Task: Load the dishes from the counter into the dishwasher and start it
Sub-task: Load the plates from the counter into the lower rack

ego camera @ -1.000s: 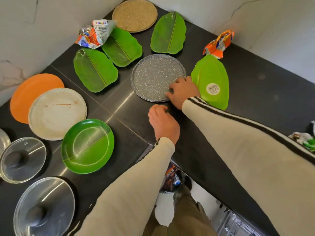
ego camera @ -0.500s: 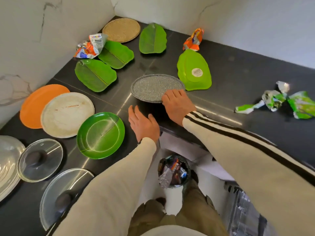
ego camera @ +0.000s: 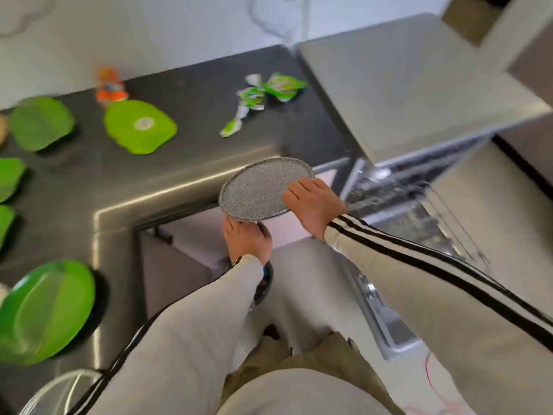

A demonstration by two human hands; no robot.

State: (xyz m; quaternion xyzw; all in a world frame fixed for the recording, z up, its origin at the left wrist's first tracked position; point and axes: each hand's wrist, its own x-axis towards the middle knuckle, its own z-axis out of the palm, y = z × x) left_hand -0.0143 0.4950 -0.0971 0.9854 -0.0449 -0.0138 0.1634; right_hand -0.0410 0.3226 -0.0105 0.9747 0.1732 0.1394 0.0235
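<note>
Left hand (ego camera: 247, 241) and right hand (ego camera: 314, 202) clamp the round, speckled grey plate (ego camera: 254, 190) off the tabletop (ego camera: 179, 163); far sticker (ego camera: 144, 123) unreadable.

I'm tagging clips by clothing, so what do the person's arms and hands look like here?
Both arms are in long cream sleeves. The right sleeve has black stripes running lengthwise down to the cuff, and the left sleeve shows the same black striping along its side. The left hand and right hand are bare, with no gloves visible.
</note>
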